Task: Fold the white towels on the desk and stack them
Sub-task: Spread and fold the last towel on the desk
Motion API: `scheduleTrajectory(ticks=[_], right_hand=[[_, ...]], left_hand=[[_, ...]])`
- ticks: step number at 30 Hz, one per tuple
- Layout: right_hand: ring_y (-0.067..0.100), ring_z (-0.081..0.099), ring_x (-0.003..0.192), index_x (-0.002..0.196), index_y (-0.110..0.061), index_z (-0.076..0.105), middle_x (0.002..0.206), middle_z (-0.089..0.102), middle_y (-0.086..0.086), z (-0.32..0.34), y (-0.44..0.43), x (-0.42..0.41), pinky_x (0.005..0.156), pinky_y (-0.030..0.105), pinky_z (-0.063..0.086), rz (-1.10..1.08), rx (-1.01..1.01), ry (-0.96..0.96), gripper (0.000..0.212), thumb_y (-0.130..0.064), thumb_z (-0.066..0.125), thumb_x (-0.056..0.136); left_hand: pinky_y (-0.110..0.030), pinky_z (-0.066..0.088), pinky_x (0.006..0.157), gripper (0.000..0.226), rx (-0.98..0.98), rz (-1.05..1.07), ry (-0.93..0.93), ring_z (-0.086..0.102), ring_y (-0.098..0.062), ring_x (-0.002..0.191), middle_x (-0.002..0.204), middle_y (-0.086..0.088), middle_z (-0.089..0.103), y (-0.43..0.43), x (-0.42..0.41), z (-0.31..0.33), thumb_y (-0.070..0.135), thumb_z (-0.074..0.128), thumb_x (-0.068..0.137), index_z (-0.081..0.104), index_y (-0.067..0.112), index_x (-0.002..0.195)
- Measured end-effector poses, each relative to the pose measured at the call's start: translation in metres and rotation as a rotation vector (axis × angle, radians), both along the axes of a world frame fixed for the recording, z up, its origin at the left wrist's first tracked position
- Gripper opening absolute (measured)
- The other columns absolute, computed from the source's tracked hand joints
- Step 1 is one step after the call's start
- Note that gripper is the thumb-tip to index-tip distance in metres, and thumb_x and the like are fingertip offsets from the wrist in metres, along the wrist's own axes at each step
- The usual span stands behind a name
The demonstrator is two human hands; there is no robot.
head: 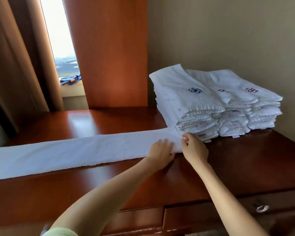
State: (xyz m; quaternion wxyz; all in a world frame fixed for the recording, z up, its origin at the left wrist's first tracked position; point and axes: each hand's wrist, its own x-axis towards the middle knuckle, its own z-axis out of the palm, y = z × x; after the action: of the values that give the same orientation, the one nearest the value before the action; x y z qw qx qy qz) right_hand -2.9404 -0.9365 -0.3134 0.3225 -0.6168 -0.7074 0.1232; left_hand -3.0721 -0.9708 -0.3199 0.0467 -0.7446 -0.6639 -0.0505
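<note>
Head camera looks down on a long white towel (75,152), folded lengthwise into a narrow band that runs across the desk (160,181) from the left edge of view to the foot of the towel stack (216,103). Its nap is fine and looped, its long edges straight, its surface flat with faint creases near the right end. That end lies against the lowest layers of the stack.

Left hand (160,150) rests palm down on the band's right end, fingers spread and flat. Right hand (193,147) is just beside it, thumb and fingertips pinching the towel's end corner.

Folded white towels in the stack sit far right on the desk near the beige wall (228,31), in overlapping piles with crimped hems, small labels and dark blue embroidered emblems on top. Glossy reddish-brown wood forms the desk.
</note>
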Motion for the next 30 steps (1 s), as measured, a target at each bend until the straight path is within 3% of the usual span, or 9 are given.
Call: scheduleTrajectory(ticks=[2,4,8,11,14,17,20,24,30], right_hand=[[0.022,0.057,0.113,0.119,-0.023,0.061,0.12,0.064,-0.004,0.0,-0.001,0.009,0.079,0.033,0.042,-0.011,0.027,0.026,0.026,-0.025,0.047,0.098],[0.02,0.059,0.109,0.116,-0.022,0.063,0.115,0.066,-0.003,0.001,-0.003,0.013,0.074,0.029,0.04,0.018,0.092,0.082,0.024,-0.023,0.046,0.099],[0.024,0.059,0.111,0.119,-0.012,0.06,0.118,0.064,0.003,0.005,-0.013,-0.01,0.084,0.03,0.045,0.18,0.321,0.285,0.023,-0.013,0.05,0.098],[0.017,0.047,0.129,0.137,-0.012,0.049,0.138,0.053,0.003,0.01,-0.022,-0.053,0.096,0.015,0.033,0.334,0.307,0.342,0.038,-0.02,0.05,0.099],[0.007,0.024,0.144,0.153,-0.023,0.024,0.157,0.028,-0.006,0.012,-0.033,-0.11,0.111,0.023,0.027,0.584,0.155,0.192,0.065,-0.045,0.049,0.097],[0.013,0.002,0.15,0.155,-0.024,0.001,0.163,0.003,-0.004,0.006,-0.051,-0.171,0.12,0.033,0.013,0.755,0.102,-0.082,0.085,-0.054,0.051,0.093],[0.017,0.004,0.15,0.155,-0.025,0.002,0.163,0.008,-0.002,-0.007,-0.068,-0.216,0.119,0.035,0.006,0.771,0.162,-0.268,0.08,-0.029,0.053,0.094],[0.014,0.018,0.147,0.154,-0.025,0.016,0.159,0.024,-0.006,-0.012,-0.073,-0.236,0.119,0.032,0.009,0.69,0.292,-0.418,0.075,-0.007,0.046,0.088],[0.014,0.024,0.146,0.153,-0.026,0.024,0.156,0.031,-0.007,0.009,-0.071,-0.272,0.117,0.028,0.018,0.702,0.392,-0.348,0.078,0.007,0.041,0.085]], left_hand=[[-0.037,0.044,0.084,0.032,0.066,0.047,0.064,0.055,-0.03,0.113,0.127,-0.011,0.055,0.007,0.009,0.0,0.019,0.039,0.098,0.05,0.01,0.127],[-0.039,0.042,0.074,0.024,0.084,0.095,-0.099,0.062,-0.035,0.098,0.109,-0.014,0.065,0.01,0.003,0.009,0.016,0.04,0.097,0.06,0.008,0.108],[-0.032,0.026,0.056,0.04,0.17,0.201,-0.948,0.037,-0.015,0.055,0.058,0.002,0.038,0.001,-0.041,0.043,0.023,0.042,0.099,0.036,0.018,0.06],[-0.031,0.038,0.065,0.027,0.215,0.329,-1.515,0.046,-0.017,0.068,0.072,-0.003,0.049,-0.016,-0.079,0.068,0.021,0.042,0.097,0.049,0.014,0.072],[-0.037,0.055,0.082,0.021,0.29,0.36,-2.113,0.066,-0.025,0.092,0.098,-0.009,0.068,-0.037,-0.131,0.073,0.018,0.044,0.096,0.063,0.011,0.103],[-0.028,0.057,0.057,0.019,0.441,0.383,-2.468,0.067,-0.022,0.069,0.075,-0.008,0.07,-0.071,-0.182,0.063,0.019,0.045,0.094,0.061,0.009,0.094],[-0.03,0.056,0.062,0.024,0.442,0.582,-2.547,0.068,-0.021,0.067,0.076,-0.008,0.069,-0.099,-0.22,0.047,0.029,0.052,0.094,0.059,0.007,0.094],[-0.038,0.041,0.103,0.038,0.387,0.69,-2.508,0.051,-0.027,0.126,0.136,-0.017,0.053,-0.104,-0.245,0.033,0.016,0.049,0.1,0.048,0.0,0.134],[-0.041,0.046,0.092,0.043,0.641,0.503,-2.296,0.054,-0.03,0.116,0.117,-0.017,0.056,-0.128,-0.3,0.076,0.019,0.034,0.104,0.037,0.001,0.142]])
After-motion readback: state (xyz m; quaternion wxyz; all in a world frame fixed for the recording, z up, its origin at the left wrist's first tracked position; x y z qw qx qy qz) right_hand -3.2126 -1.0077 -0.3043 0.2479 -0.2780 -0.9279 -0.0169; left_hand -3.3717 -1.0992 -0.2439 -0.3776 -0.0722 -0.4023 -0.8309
